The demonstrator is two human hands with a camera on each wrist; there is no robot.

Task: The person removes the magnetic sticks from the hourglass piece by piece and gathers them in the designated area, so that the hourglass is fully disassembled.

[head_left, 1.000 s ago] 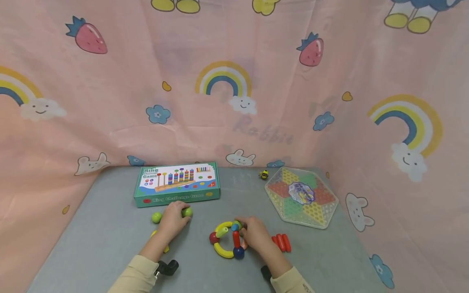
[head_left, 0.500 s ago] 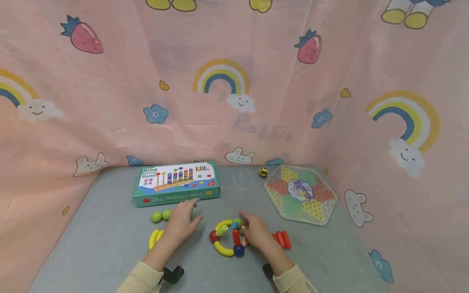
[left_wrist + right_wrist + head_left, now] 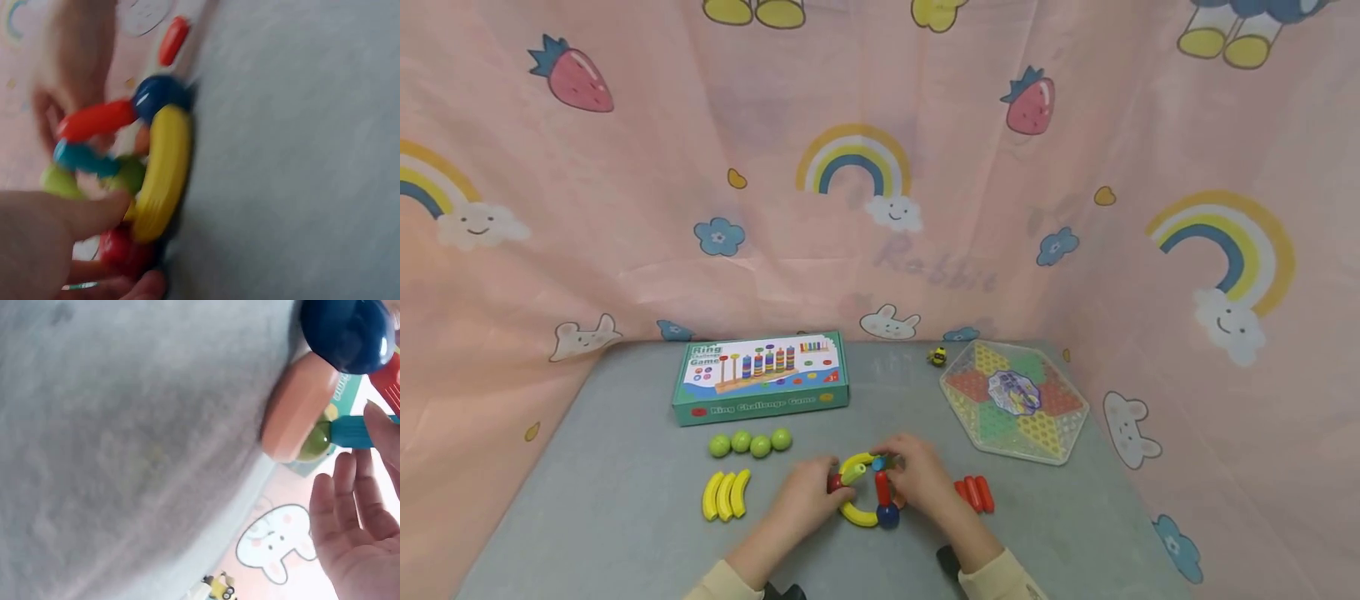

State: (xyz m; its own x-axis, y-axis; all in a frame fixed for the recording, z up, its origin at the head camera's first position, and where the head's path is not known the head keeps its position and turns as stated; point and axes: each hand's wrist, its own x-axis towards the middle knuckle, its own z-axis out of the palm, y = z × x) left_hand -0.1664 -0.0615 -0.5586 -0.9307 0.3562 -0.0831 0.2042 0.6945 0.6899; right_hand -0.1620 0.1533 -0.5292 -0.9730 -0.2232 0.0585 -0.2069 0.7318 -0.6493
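Note:
A ring of magnetic sticks and balls lies on the table, its curved yellow stick (image 3: 164, 172) joining a red ball (image 3: 125, 253) to a dark blue ball (image 3: 887, 517). A peach curved stick (image 3: 300, 409) runs from the blue ball to a green ball (image 3: 315, 444). Standing up from the balls are a light green stick (image 3: 853, 474), a teal stick (image 3: 351, 431) and a red stick (image 3: 882, 489). My left hand (image 3: 805, 498) grips the red ball between thumb and fingers. With my right hand (image 3: 922, 482) I pinch the teal stick by the green ball.
Several green balls (image 3: 761, 447) and yellow curved sticks (image 3: 725, 496) lie at left, red sticks (image 3: 976, 494) at right. Behind them are a green game box (image 3: 760, 379), a hexagonal board (image 3: 1015, 402) and a small bee-like toy (image 3: 937, 357). A pink curtain (image 3: 820, 267) hangs behind.
My left hand has left the row of green balls, come right and toward me, and taken hold of the red ball. The right hand stays at the ring's far side.

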